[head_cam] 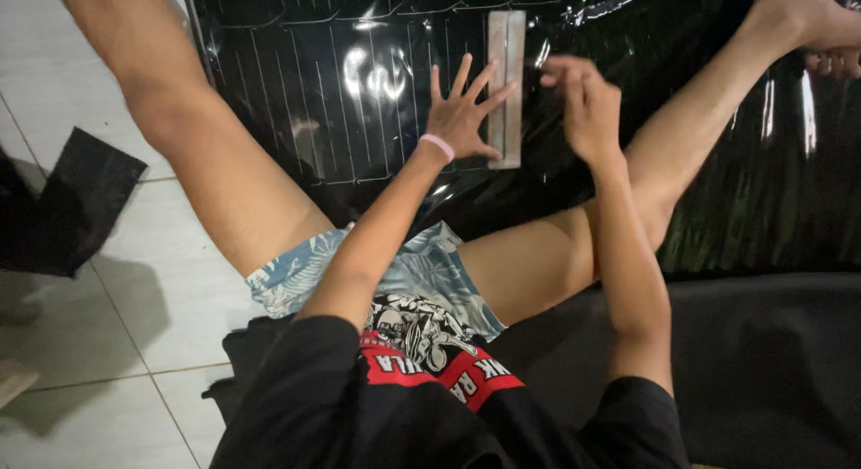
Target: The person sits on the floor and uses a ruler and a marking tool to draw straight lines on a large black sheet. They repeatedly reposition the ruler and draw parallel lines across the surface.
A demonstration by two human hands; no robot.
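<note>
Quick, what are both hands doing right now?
Left hand: open, fingers spread, pressing the metal ruler.
Right hand: fingers bunched at the ruler's edge; holding something cannot be told.

1. The scene is lit dimly to moderately from above.
2. White glare is thrown back by the glossy black plastic sheet (341, 83).
3. Soft shadows are cast on the pale floor tiles (134, 308).
4. Slight motion blur is seen on the right hand (587, 110).
</note>
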